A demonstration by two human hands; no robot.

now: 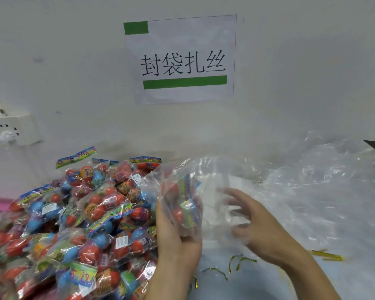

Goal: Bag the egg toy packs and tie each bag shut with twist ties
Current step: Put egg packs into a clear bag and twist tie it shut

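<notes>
My left hand [178, 241] grips an egg toy pack [182, 204] with red and blue eggs, held partly inside a clear plastic bag [206, 176]. My right hand [253, 221] is beside it, fingers spread and blurred, touching the bag's film from the right. A big heap of egg toy packs [74, 224] fills the left of the table. Gold twist ties [238, 262] lie loose on the table below my hands, and a small bundle of ties [327, 255] lies at the right.
A pile of clear plastic bags [323, 182] covers the right side of the table. A white wall with a paper sign [182, 59] stands close behind. A power strip [11, 131] hangs at the left on the wall.
</notes>
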